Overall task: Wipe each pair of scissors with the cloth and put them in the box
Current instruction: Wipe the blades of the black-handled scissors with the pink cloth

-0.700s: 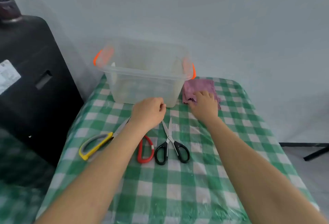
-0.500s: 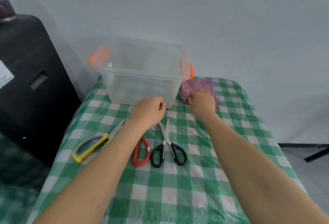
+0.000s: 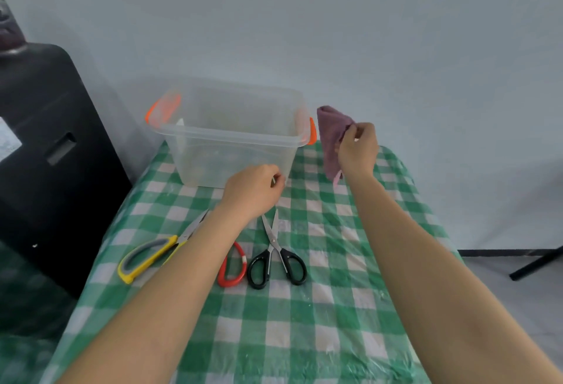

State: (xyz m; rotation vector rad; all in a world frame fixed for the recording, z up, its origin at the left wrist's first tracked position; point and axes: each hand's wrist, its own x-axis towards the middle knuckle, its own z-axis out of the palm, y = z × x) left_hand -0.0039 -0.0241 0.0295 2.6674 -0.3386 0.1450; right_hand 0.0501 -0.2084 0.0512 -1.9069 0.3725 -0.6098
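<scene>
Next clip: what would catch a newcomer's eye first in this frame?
Probably the purple cloth, lifted off the table in the right hand beside the clear box with orange handles. Below, three pairs of scissors lie on the green checked tablecloth: yellow scissors, red scissors, black scissors. The left hand hovers curled above them.

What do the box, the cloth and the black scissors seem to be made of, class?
Box: clear plastic, glossy; the table shows through its walls, and its handles are orange.
Cloth: soft purple fabric, matte; it hangs in limp folds from the right hand.
Black scissors: bright, shiny blades, probably steel; smooth black handles, likely plastic.
</scene>
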